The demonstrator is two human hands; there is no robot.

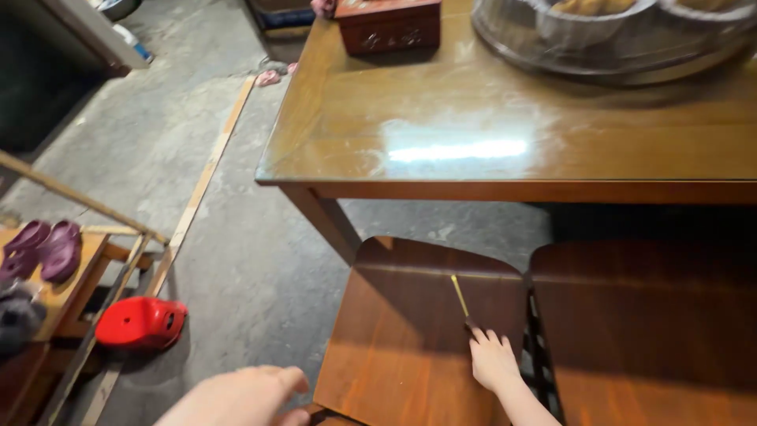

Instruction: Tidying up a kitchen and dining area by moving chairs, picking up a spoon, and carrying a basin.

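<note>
My right hand (493,361) rests on the seat of a brown wooden chair (394,347), fingers closed around the dark end of a thin yellowish stick-like tool (459,297). The tool lies flat on the seat and points away from me toward the table. My left hand (244,397) hovers low at the bottom left, beside the chair's front corner and above the concrete floor. It is blurred, with its back toward me and fingers bent, and I see nothing in it.
A glossy wooden table (473,170) stands just beyond the chair, carrying a carved dark red box (389,28) and a round covered tray of bowls (615,39). A second chair seat (646,331) adjoins on the right. A red plastic stool (142,322) and purple slippers (47,248) on a low shelf lie left.
</note>
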